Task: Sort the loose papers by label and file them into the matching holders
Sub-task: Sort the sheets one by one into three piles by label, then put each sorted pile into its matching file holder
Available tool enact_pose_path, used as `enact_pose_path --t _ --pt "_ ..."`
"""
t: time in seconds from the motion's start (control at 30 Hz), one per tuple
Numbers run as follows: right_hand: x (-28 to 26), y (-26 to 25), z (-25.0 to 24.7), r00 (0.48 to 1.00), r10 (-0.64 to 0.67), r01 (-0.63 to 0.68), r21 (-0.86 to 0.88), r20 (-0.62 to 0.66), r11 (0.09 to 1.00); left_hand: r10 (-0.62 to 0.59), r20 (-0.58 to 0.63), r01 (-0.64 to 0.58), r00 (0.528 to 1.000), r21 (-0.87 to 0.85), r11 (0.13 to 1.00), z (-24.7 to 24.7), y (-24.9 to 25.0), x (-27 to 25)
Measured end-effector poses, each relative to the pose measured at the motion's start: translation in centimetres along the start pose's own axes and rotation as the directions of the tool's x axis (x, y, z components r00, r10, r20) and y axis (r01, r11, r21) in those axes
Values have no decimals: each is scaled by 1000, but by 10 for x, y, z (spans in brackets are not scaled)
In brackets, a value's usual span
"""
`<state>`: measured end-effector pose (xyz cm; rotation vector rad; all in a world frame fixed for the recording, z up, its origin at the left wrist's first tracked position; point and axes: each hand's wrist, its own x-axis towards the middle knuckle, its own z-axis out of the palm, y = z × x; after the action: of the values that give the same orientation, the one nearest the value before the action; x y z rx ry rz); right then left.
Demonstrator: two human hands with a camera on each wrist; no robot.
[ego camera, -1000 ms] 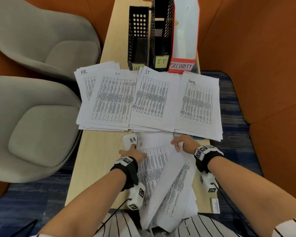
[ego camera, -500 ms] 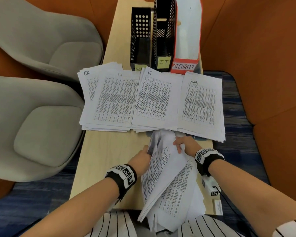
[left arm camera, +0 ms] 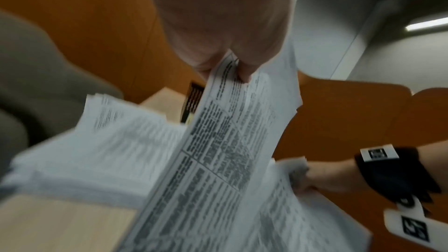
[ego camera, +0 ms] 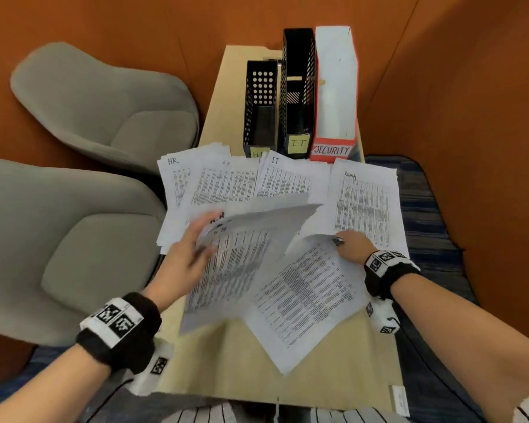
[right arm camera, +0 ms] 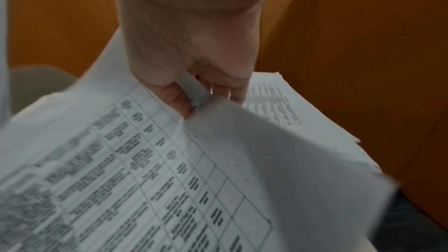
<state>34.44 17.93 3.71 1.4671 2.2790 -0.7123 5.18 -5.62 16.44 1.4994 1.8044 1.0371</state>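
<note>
Sorting is nearly done: left hand pinches one sheet, right hand pinches remaining papers; holders look unfilled.

papers – matt paper | table – pale wood (smooth) | holder – perforated black

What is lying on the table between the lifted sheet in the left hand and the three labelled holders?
In the head view, sorted paper piles: the HR pile and the IT pile lie between the lifted sheet in the left hand and the holders.
</note>
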Motion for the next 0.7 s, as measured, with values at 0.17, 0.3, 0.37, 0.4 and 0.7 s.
enact_pose_path --t 0.17,0.3,0.37,0.4,0.7 --pt "7 -36 -55 1000 -22 21 -73 -20 997 49 51 -43 998 -117 992 -61 57 27" --pt "-8 -84 -105 989 -141 134 -144 -39 980 -6 195 61 981 -276 959 -78 81 37" --pt "-16 -108 -128 966 -251 245 -95 -60 965 -40 177 78 983 -214 974 -73 77 48" --pt "-18 -121 -136 945 -315 310 -69 -82 948 -66 141 92 988 -190 978 -68 70 54" --pt "-28 -208 -195 788 -615 614 122 -38 780 -112 80 124 990 -166 978 -61 4 105"
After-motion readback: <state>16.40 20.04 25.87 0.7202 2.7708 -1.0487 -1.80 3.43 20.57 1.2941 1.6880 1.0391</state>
